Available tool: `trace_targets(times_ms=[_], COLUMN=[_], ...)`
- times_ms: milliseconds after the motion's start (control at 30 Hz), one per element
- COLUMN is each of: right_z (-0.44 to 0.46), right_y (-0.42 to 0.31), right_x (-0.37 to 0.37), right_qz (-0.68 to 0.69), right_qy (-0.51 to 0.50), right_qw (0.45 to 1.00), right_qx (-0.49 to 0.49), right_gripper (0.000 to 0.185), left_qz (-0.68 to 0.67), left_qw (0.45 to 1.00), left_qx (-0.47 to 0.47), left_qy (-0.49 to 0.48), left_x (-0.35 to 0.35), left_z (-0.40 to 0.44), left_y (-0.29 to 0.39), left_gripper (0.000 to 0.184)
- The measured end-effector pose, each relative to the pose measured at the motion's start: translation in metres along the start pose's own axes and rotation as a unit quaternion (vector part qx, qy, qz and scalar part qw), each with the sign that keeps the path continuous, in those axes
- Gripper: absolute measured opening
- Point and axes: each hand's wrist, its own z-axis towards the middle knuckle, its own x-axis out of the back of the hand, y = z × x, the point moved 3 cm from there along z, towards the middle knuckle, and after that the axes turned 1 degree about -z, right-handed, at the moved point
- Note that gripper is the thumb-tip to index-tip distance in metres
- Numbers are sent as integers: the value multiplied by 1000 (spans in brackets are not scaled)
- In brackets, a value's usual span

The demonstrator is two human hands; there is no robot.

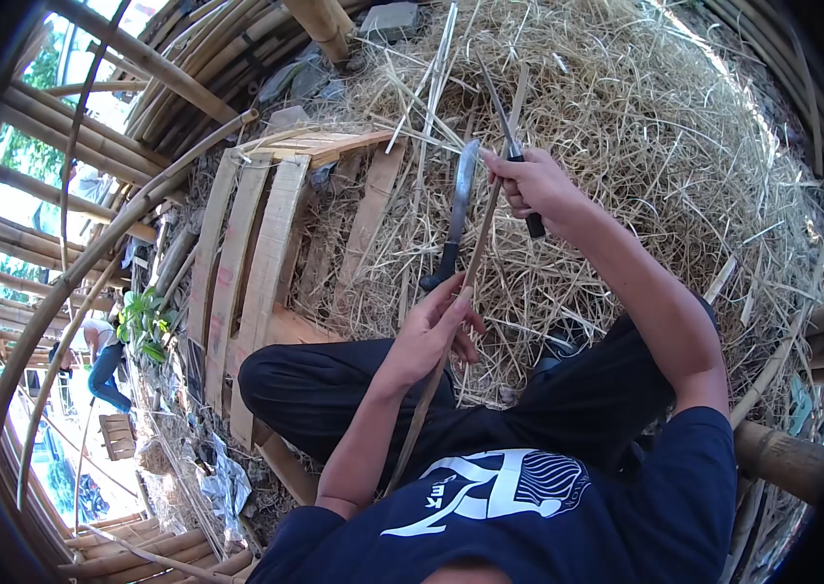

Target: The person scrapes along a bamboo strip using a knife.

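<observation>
A long thin bamboo strip (478, 243) slants from beside my torso up past both hands. My left hand (438, 331) has its thumb and fingers closed round the strip near its middle. Farther up, my right hand (536, 187) is wrapped round the black handle of a knife (501, 107), whose narrow blade points up and away. The strip passes beside the fingertips of that hand. A second knife (462, 193), with a wide blade and black handle, lies on the shavings just left of the strip, its handle close above my left hand.
Pale bamboo shavings (655, 127) cover the ground ahead and to the right. A slatted wooden crate (261, 234) lies at the left of my knees. Bamboo poles (91, 258) form a frame at far left, with another person (106, 365) beyond. A thick bamboo pole (787, 459) is at right.
</observation>
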Motion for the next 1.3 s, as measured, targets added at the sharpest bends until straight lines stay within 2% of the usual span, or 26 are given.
trace_targets(times_ms=[33, 100, 200, 267, 300, 333, 400, 433, 467, 533, 567, 667, 700, 867, 933, 967, 1067, 1167, 1233, 1300], right_z=[0, -1, -2, -3, 3, 5, -3, -8, -12, -22, -23, -26, -28, -23, -19, -15, 2, 7, 12, 28], right_y=[1, 1, -1, -6, -8, -2, 0, -1, 2, 7, 11, 28, 29, 47, 51, 55, 65, 69, 65, 62], right_x=[-2, -2, 1, 2, 5, 4, -4, -10, -13, -25, -27, -35, -38, -34, -29, -24, -16, -13, -12, 7], right_qz=[3, 3, 12, -248, -416, -416, -426, -454, -455, -538, -538, -600, -620, -599, -582, -582, -610, -623, -675, -668], right_qy=[-6, -9, 3, 88, 79, 76, 81, 39, 37, -14, -16, -111, -128, -126, -126, -126, -136, -134, -119, -61], right_qw=[1000, 1000, 1000, 965, 904, 905, 885, 882, 881, 821, 820, 758, 747, 763, 766, 766, 738, 735, 698, 728], right_qx=[0, 4, -12, 20, 51, 52, 169, 121, 121, 194, 195, 232, 204, 209, 243, 242, 254, 231, 208, 142], right_gripper=[27, 28, 33, 37, 45, 45, 48, 45, 45, 48, 48, 41, 42, 45, 43, 43, 38, 35, 40, 38], left_qz=[0, 3, -23, -13, 4, 21, 22, 21, 21, 45, 62, 71, 65, 79, 82, 126, 183, 203, 216, 162], left_qw=[1000, 998, 997, 999, 999, 996, 994, 992, 989, 986, 981, 976, 977, 974, 974, 967, 955, 952, 950, 958], left_qx=[-1, -20, -13, -13, -41, -68, -76, -89, -101, -106, -123, -131, -123, -142, -139, -142, -146, -133, -123, -150], left_qy=[1, -57, -73, -45, 6, 58, 70, 88, 107, 117, 135, 159, 162, 156, 159, 168, 182, 187, 187, 184], left_x=[-1, -6, -6, -8, -6, -2, 7, 11, 14, 19, 24, 36, 39, 43, 41, 41, 42, 43, 46, 50], left_z=[4, 14, 20, 24, 26, 26, 26, 26, 26, 25, 27, 28, 29, 30, 31, 32, 34, 35, 38, 38], left_y=[2, 6, 1, -5, -5, -4, -2, -2, -1, 2, -1, -6, -7, -8, -8, -10, -18, -22, -23, -26], left_gripper=[48, 46, 44, 45, 45, 45, 45, 43, 41, 38, 33, 26, 25, 22, 22, 22, 23, 24, 25, 24])
